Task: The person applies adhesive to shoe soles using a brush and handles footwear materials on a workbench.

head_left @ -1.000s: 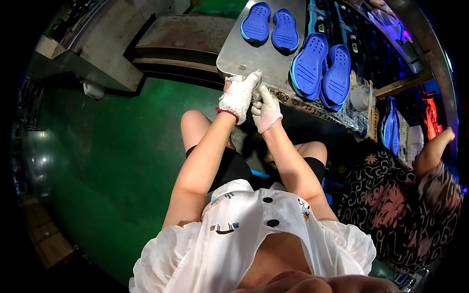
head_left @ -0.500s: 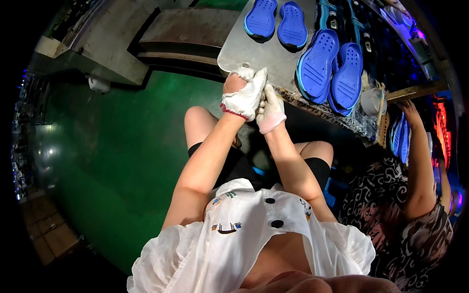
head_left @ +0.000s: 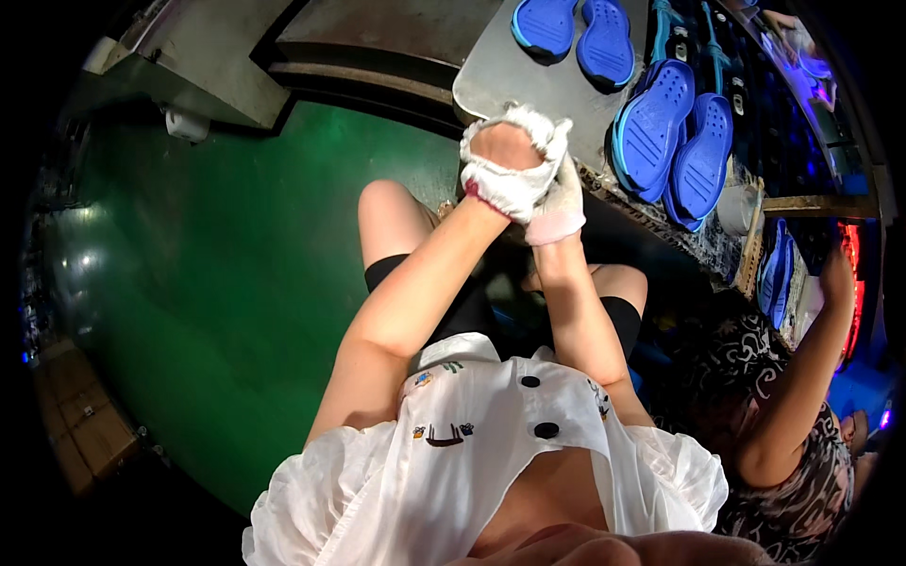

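Note:
My left hand (head_left: pixel 508 165) wears a white knit glove with a red cuff. A gap in the glove leaves part of the back of the hand bare. Its fingers curl down and inward, and whatever they hold is hidden. Pressed against it is my right hand (head_left: pixel 564 198), in a whitish glove with a pink cuff; its fingers are mostly covered by the left hand. Both hands meet in front of the near edge of a grey work table (head_left: pixel 495 80). Two blue shoe soles (head_left: pixel 606 45) lie farther back on this table.
More blue soles (head_left: pixel 653 123) are stacked at the table's right, beside a whitish cup (head_left: pixel 736 209). A co-worker's raised arm (head_left: pixel 802 377) is at the right, near a rack with blue soles (head_left: pixel 777 274). Cardboard boxes (head_left: pixel 85 415) stand at the left on the green floor (head_left: pixel 217 283).
My left hand has turned so more of its back shows, and both hands have shifted slightly right in view. The table and soles also appear farther right. The co-worker's arm has moved right and lower.

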Available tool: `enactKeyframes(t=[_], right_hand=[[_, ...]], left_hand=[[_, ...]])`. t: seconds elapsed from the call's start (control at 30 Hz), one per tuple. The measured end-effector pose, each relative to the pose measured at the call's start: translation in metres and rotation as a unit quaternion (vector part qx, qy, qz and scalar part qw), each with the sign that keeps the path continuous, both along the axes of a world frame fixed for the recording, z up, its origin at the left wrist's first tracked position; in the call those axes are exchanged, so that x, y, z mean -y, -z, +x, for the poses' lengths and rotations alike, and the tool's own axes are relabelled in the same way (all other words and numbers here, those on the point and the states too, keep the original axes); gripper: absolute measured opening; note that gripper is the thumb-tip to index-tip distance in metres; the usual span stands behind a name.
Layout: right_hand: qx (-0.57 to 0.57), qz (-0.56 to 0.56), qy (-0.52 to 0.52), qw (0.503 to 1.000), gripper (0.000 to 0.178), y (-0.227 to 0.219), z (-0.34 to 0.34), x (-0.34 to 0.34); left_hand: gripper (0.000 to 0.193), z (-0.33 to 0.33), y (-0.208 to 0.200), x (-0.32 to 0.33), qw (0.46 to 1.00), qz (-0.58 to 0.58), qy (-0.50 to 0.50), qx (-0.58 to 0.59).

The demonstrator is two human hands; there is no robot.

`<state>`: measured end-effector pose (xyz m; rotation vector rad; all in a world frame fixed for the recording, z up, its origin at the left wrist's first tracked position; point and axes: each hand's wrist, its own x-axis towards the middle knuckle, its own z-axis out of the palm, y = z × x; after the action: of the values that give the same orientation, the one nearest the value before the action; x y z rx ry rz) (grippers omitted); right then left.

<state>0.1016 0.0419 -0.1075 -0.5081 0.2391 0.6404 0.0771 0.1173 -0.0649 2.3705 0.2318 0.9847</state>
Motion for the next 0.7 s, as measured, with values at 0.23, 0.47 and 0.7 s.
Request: enactKeyframes(t=[0.23, 0.47, 0.7], right_hand=[[0.000, -0.086, 0.005, 0.996, 0.032, -0.009, -0.007, 0.010], [0.194, -0.334, -0.187, 0.903, 0.029, -0.019, -0.042, 0.057], [0.742, -0.621, 0.052, 0.248, 0.033, -0.053, 0.001, 0.019]], left_hand=[[0.033, -0.002, 0.004, -0.004, 0.957, -0.262, 0.089, -0.087], [0.035, -0.048, 0.044, 0.000, 0.707, -0.705, -0.050, -0.029], [0.042, -0.063, 0.118, -0.010, 0.748, -0.650, -0.076, -0.109]])
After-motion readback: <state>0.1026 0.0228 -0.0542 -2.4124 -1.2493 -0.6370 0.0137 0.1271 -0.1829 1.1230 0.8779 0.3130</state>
